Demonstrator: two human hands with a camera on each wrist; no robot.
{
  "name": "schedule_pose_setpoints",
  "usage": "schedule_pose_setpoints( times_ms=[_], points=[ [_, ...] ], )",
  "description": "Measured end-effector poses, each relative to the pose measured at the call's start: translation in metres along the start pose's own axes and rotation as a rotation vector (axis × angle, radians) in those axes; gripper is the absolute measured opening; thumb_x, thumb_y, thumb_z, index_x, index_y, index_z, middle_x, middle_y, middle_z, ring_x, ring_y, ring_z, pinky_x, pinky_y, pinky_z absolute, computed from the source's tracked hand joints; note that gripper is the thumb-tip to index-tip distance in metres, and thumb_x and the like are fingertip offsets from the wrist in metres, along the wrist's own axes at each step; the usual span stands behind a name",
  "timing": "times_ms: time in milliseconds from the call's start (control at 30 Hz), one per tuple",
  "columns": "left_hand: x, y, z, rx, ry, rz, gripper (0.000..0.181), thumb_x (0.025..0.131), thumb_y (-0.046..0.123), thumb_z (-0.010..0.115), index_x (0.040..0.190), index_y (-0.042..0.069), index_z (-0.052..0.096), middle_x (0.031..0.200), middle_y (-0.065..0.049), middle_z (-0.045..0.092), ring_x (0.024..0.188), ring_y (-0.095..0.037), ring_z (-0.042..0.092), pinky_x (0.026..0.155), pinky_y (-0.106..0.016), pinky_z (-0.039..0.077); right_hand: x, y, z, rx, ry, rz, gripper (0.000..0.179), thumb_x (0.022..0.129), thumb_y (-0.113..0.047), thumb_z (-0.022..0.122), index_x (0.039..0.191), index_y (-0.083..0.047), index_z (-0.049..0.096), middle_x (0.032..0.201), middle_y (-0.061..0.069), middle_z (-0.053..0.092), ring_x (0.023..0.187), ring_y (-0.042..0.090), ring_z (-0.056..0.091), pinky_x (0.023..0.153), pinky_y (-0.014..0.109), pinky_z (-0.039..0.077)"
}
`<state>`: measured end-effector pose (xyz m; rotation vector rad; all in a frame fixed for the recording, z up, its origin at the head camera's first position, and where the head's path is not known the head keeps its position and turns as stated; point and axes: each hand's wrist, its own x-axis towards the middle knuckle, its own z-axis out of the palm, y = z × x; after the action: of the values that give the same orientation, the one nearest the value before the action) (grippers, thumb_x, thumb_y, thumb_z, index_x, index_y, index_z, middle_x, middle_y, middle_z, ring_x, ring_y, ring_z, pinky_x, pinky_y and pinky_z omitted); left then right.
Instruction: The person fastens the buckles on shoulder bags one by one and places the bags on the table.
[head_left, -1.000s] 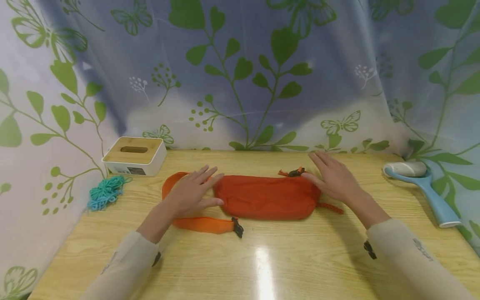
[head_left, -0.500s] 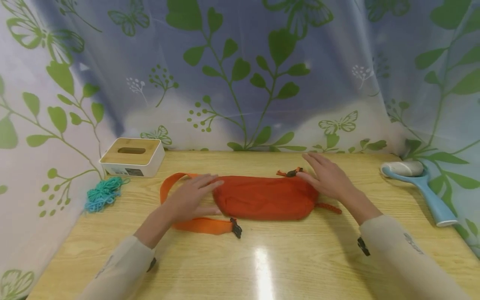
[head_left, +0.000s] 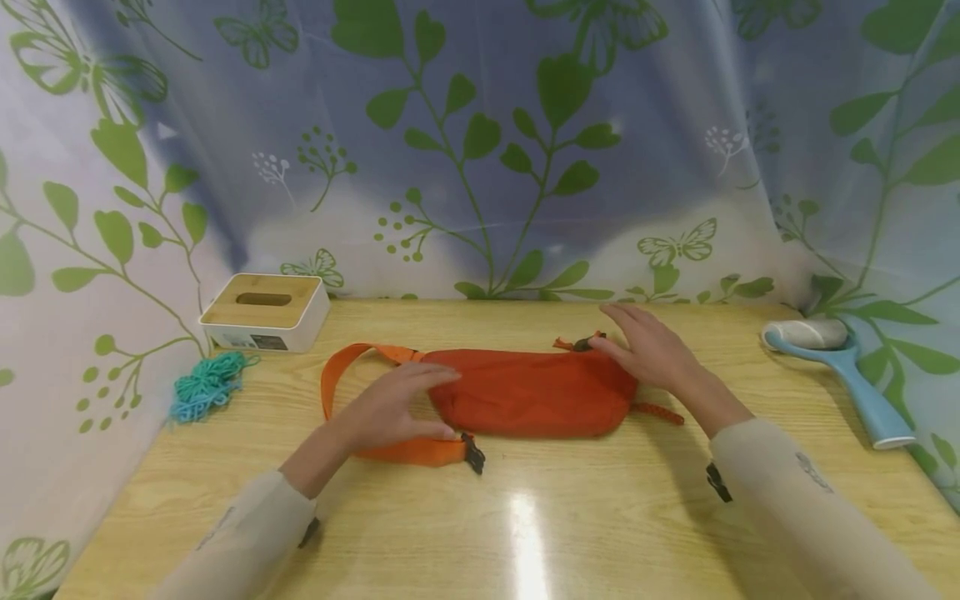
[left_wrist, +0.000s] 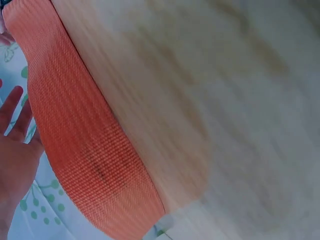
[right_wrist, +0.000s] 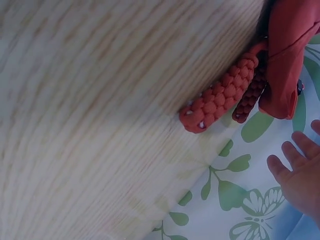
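Note:
A red waist bag [head_left: 532, 396] lies lengthwise on the table. Its orange strap [head_left: 412, 451] loops out to the left and ends in a black buckle [head_left: 473, 454]. Over that strap is my left hand [head_left: 393, 408], fingers extended and thumb apart, the tips overlapping the bag's left end. My right hand [head_left: 651, 348] is at the opposite end, its fingers straight and spread beside the bag's upper corner. A braided red zipper pull [right_wrist: 220, 95] hangs from the right end, large in the right wrist view. The strap fills much of the left wrist view.
At the back left stands a white tissue box [head_left: 266, 312] with a wooden lid, and teal and blue yarn [head_left: 208, 385] lies before it. A light blue lint roller [head_left: 862, 383] lies at the right edge. A leaf-patterned curtain [head_left: 480, 167] closes off the back.
My left hand has shifted slightly right and down, uncovering the strap's join at the bag's upper left. My right hand has edged left along the bag's end. The bag stays in place.

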<state>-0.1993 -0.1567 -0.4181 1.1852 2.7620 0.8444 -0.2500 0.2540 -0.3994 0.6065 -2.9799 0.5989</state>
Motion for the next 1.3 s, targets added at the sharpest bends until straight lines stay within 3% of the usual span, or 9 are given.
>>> schedule_pose_setpoints(
  times_ms=[267,367,600,867,1300],
  points=[
    [0.001,0.007,0.003,-0.072,0.004,0.051,0.059,0.084,0.043,0.083,0.131,0.010,0.069,0.130,0.001,0.066,0.124,-0.022,0.057,0.105,-0.046,0.045,0.005,0.000,0.000,0.047,-0.044,0.001,0.069,0.105,-0.044,0.056,0.154,0.002,0.038,0.155,0.027,0.036,0.142,0.047,0.033,0.112,0.064,0.028],
    [0.002,0.009,0.005,-0.096,-0.022,0.038,0.052,0.086,0.041,0.082,0.127,0.011,0.071,0.126,0.002,0.067,0.119,-0.020,0.060,0.103,-0.044,0.047,0.007,0.000,0.001,0.065,-0.049,-0.008,0.069,0.104,-0.041,0.059,0.152,0.003,0.040,0.153,0.028,0.039,0.141,0.047,0.035,0.112,0.063,0.030],
    [0.002,0.011,0.007,-0.269,-0.093,-0.015,0.043,0.088,0.032,0.082,0.122,0.008,0.072,0.115,0.002,0.072,0.103,-0.015,0.068,0.090,-0.036,0.055,0.011,0.002,0.003,0.093,-0.058,0.002,0.067,0.102,-0.039,0.063,0.150,0.004,0.044,0.151,0.027,0.043,0.139,0.046,0.039,0.110,0.062,0.033],
    [0.004,0.009,0.011,-0.392,-0.170,-0.097,0.040,0.089,0.030,0.081,0.122,0.009,0.072,0.109,0.003,0.072,0.096,-0.011,0.068,0.085,-0.031,0.056,0.014,0.003,0.006,0.107,-0.087,0.026,0.067,0.100,-0.039,0.066,0.147,0.005,0.048,0.147,0.026,0.049,0.132,0.045,0.048,0.105,0.060,0.040],
    [0.006,0.008,0.013,-0.463,-0.194,-0.080,0.027,0.090,0.022,0.081,0.114,0.011,0.076,0.104,0.006,0.073,0.092,-0.012,0.069,0.085,-0.031,0.057,0.016,0.006,0.009,0.094,-0.093,0.030,0.057,0.101,-0.031,0.066,0.142,0.007,0.053,0.139,0.026,0.056,0.127,0.044,0.054,0.104,0.059,0.043]
  ],
)
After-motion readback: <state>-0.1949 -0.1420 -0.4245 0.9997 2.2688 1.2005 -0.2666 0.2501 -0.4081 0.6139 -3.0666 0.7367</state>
